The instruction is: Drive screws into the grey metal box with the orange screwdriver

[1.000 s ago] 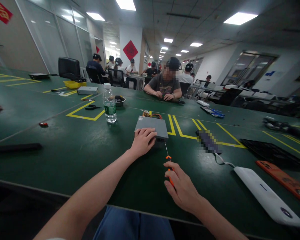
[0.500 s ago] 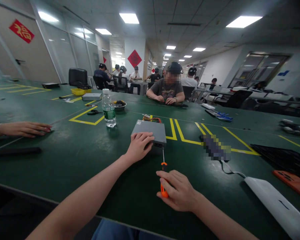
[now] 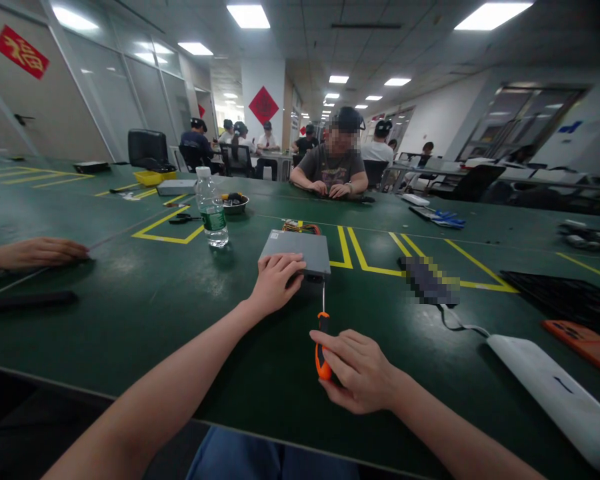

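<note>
A grey metal computer power supply (image 3: 314, 247) lies flat on the green table, its bundle of coloured wires (image 3: 300, 227) at the far side. My left hand (image 3: 279, 280) grips its near left part, fingers over the top and thumb by the near side. In my right hand (image 3: 355, 370) is an orange-and-black screwdriver (image 3: 323, 347), held by the handle between thumb and fingers. Its shaft points away from me, and the tip reaches the near right edge of the power supply. Whether the tip sits in a screw is too small to tell.
A water bottle (image 3: 212, 210) and a metal bowl (image 3: 235, 204) stand beyond, left. To the right lie a white power strip (image 3: 550, 393) and an orange phone (image 3: 585, 347). Another person's hand (image 3: 55, 252) rests at the left; someone sits opposite (image 3: 330, 160).
The view has tipped slightly downward. The screwdriver handle has turned, showing more of its black side, and my right fingers have shifted on it. My left hand stays on the power supply.
</note>
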Action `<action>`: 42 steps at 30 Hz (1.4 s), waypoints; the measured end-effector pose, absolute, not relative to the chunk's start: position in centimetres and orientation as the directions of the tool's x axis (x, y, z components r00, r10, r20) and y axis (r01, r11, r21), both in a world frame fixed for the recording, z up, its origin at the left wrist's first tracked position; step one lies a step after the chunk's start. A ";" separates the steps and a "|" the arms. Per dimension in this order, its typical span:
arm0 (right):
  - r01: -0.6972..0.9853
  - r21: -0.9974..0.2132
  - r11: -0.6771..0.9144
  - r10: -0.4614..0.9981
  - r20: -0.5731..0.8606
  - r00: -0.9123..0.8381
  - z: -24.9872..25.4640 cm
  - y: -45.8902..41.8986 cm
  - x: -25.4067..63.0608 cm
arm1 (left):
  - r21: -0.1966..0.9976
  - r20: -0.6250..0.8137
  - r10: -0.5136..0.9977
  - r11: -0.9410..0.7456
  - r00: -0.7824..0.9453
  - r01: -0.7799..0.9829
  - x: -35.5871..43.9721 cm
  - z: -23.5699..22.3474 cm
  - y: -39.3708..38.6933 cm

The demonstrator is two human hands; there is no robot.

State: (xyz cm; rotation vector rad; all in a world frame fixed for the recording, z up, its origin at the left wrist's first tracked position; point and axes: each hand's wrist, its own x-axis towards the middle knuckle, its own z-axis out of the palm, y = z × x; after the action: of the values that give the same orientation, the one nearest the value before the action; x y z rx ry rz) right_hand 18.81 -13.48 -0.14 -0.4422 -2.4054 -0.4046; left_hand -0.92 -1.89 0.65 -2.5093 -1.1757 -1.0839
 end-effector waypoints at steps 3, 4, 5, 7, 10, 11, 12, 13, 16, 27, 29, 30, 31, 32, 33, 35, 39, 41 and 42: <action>0.459 0.170 0.872 0.272 0.611 -0.743 0.3 -13.7 18.8 | 0.149 0.669 0.607 -0.674 0.428 0.724 -0.9 0.7 -2.0; 0.466 0.177 0.867 0.287 0.587 -0.757 0.5 -13.7 18.8 | 0.148 0.667 0.608 -0.675 0.431 0.723 -0.9 0.8 -2.0; 0.469 0.187 0.863 0.295 0.567 -0.769 0.7 -13.8 18.7 | 0.149 0.666 0.609 -0.675 0.431 0.723 -0.9 0.8 -2.0; 0.467 0.204 0.860 0.287 0.564 -0.774 0.8 -13.8 18.6 | 0.153 0.667 0.610 -0.675 0.428 0.722 -0.9 0.8 -2.0; 0.471 0.202 0.858 0.255 0.629 -0.735 0.6 -13.9 18.6 | 0.156 0.672 0.605 -0.680 0.427 0.716 -1.0 0.8 -2.0; 0.474 0.189 0.860 0.258 0.640 -0.724 0.5 -13.9 18.6 | 0.155 0.674 0.602 -0.682 0.428 0.714 -0.9 0.7 -2.0; 0.477 0.179 0.861 0.261 0.649 -0.715 0.4 -14.0 18.7 | 0.156 0.676 0.601 -0.682 0.426 0.715 -0.9 0.7 -2.0; 0.477 0.166 0.863 0.269 0.649 -0.712 0.3 -14.1 18.8 | 0.156 0.678 0.601 -0.681 0.424 0.716 -0.9 0.7 -2.0; 0.482 0.118 0.868 0.312 0.626 -0.715 0.3 -14.3 19.2 | 0.154 0.681 0.600 -0.678 0.420 0.718 -0.9 0.6 -1.9; 0.494 0.205 0.845 0.283 0.612 -0.738 0.9 -14.0 18.7 | 0.151 0.679 0.601 -0.677 0.422 0.721 -0.9 0.5 -1.8; 0.479 0.200 0.854 0.275 0.608 -0.745 0.5 -13.8 18.6 | 0.148 0.682 0.598 -0.677 0.422 0.721 -0.8 0.5 -1.7; 0.467 0.195 0.862 0.268 0.608 -0.748 0.2 -13.7 18.5 | 0.145 0.683 0.596 -0.678 0.423 0.721 -0.8 0.5 -1.7; 0.459 0.182 0.869 0.266 0.610 -0.746 0.0 -13.6 18.6 | 0.144 0.683 0.595 -0.678 0.423 0.721 -0.8 0.6 -1.7; 0.456 0.162 0.875 0.272 0.615 -0.740 -0.2 -13.6 18.6 | 0.143 0.683 0.595 -0.678 0.424 0.721 -0.8 0.6 -1.7; 0.458 0.136 0.878 0.287 0.617 -0.733 -0.3 -13.6 18.7 | 0.142 0.683 0.595 -0.678 0.424 0.721 -0.8 0.6 -1.8; 0.477 0.096 0.873 0.336 0.591 -0.733 -0.2 -13.7 18.8 | 0.142 0.683 0.595 -0.678 0.425 0.721 -0.8 0.6 -1.8; 0.499 0.172 0.850 0.352 0.519 -0.779 0.5 -13.9 19.1 | 0.142 0.683 0.592 -0.683 0.428 0.717 -0.9 0.7 -1.8; 0.492 0.207 0.846 0.313 0.554 -0.771 0.6 -13.9 19.0 | 0.147 0.683 0.592 -0.686 0.428 0.713 -0.9 0.7 -1.8; 0.491 0.212 0.845 0.293 0.585 -0.756 0.5 -13.9 19.0 | 0.150 0.682 0.593 -0.685 0.427 0.712 -0.9 0.7 -1.8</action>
State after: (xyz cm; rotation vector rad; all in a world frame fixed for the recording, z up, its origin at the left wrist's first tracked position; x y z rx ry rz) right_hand 18.96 -13.86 0.54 -0.5725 -2.4707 -0.4818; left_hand -0.89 -1.82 0.65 -2.5136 -1.1608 -1.1019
